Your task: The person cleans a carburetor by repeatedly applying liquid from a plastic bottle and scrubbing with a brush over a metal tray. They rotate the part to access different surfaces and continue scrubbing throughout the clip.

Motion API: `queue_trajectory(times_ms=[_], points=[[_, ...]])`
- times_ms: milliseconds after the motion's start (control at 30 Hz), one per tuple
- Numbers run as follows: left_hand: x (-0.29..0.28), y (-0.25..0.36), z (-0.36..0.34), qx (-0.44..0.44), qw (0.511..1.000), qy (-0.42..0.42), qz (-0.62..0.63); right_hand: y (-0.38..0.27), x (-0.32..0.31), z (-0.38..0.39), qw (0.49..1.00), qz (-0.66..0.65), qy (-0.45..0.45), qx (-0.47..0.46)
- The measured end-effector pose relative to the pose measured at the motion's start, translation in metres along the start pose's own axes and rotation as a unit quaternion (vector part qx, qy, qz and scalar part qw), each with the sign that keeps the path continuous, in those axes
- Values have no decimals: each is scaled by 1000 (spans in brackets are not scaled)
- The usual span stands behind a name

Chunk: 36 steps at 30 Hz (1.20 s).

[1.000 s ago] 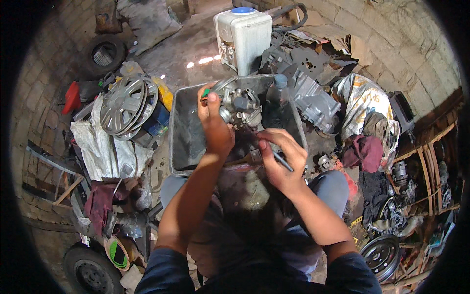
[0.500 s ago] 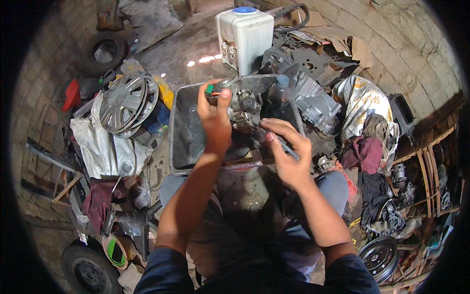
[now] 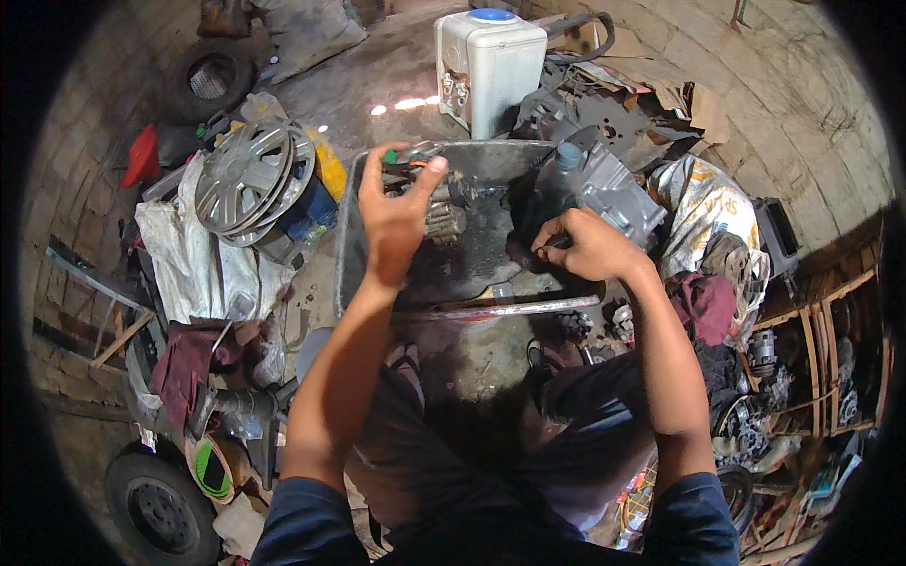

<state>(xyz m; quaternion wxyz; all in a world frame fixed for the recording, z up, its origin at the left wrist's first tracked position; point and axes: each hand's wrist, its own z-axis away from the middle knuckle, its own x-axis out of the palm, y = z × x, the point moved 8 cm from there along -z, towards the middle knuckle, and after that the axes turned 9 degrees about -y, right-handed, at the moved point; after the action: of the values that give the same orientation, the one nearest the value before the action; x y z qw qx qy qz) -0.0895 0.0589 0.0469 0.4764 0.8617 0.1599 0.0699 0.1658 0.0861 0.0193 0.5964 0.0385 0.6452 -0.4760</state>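
Observation:
My left hand [image 3: 394, 208] grips a metal engine part [image 3: 445, 220] with a green connector and orange piece at its top, over the left half of a black plastic tub [image 3: 349, 250]. My right hand [image 3: 578, 245] is lower in the tub's right half, fingers curled around or onto something small and dark that I cannot make out. A bottle with a blue-grey cap [image 3: 567, 162] stands behind it in the tub. Wet, dark residue shows on the tub's bottom.
A white reservoir with blue lid [image 3: 491, 75] stands behind the tub. Hubcaps [image 3: 241, 179] and sacking lie left, a grey casing [image 3: 613, 189], a printed sack [image 3: 708, 212] and a maroon cloth [image 3: 703, 307] right. A wheel [image 3: 160, 505] lies lower left.
My left hand has moved left with the metal part. My right hand has moved right and up, away from the part; the rod-like tool it held no longer shows. My legs have shifted.

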Motion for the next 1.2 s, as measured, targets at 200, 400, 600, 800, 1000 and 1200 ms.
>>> queue_trajectory(times_ms=[200, 400, 600, 800, 1000, 1200], points=[[8, 9, 6, 34, 999, -14, -16, 21, 28, 4, 984, 143, -14, 107], [19, -2, 5, 5, 1000, -15, 11, 20, 21, 23, 986, 119, -35, 113], [18, -1, 4, -11, 999, 4, 33, 17, -56, 43, 966, 11, 179, 188], [26, -17, 0, -60, 990, -8, 126, 46, -41, 7, 951, -6, 301, 68], [32, -36, 0, -80, 976, -27, 201, 76, -21, -29, 961, -49, 261, 71], [22, -40, -1, -78, 986, -28, 143, 50, -42, -2, 907, -82, 410, 41]])
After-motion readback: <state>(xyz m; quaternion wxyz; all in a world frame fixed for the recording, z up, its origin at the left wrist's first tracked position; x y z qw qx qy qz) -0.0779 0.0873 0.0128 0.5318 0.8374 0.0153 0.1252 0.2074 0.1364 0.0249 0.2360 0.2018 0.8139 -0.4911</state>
